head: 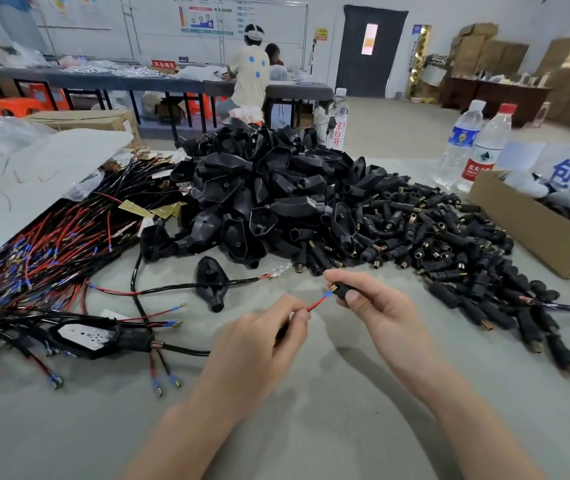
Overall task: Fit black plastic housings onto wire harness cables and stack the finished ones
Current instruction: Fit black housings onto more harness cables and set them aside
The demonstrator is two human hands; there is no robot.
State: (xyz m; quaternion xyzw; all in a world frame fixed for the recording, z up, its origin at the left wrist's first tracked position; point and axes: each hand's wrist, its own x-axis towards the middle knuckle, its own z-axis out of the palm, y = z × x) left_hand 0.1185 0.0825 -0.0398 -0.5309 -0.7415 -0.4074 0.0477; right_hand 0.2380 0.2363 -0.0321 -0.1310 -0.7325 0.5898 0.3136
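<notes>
- Housings pile (259, 188): big heap of black shells mid-table (311, 393), no cables in them. I'd say the bulk of the job is still ahead.
- Harness cables (34, 251): thick bundle of red and black leads with blue-sleeved terminals at far left, none visibly housed.
- Small connectors (449, 244): second heap of black barrel parts with brass ends, right of the housings pile, spreading toward the cardboard box (536, 237).
- Left hand (269, 341): thumb and forefinger pinch the red wire (314, 303) just behind its blue-sleeved tip, above the table in front of the heaps.
- Right hand (377, 306): fingertips grip one barrel connector (340, 291), brass end facing the wire tip. Tip is at the mouth, can't tell if it's seated.
- Loose housing (212, 278): lies just beyond the hands with a black cable crossing it. Threaded or only lying under it, can't tell.
- Finished unit (93, 337): one housing with a white plate and leads coming out, lower left. Looks like the only done piece, with no real stack yet.
- Current step reads as terminal-into-connector on one lead. Shell fitting and stacking for this harness not yet done.
</notes>
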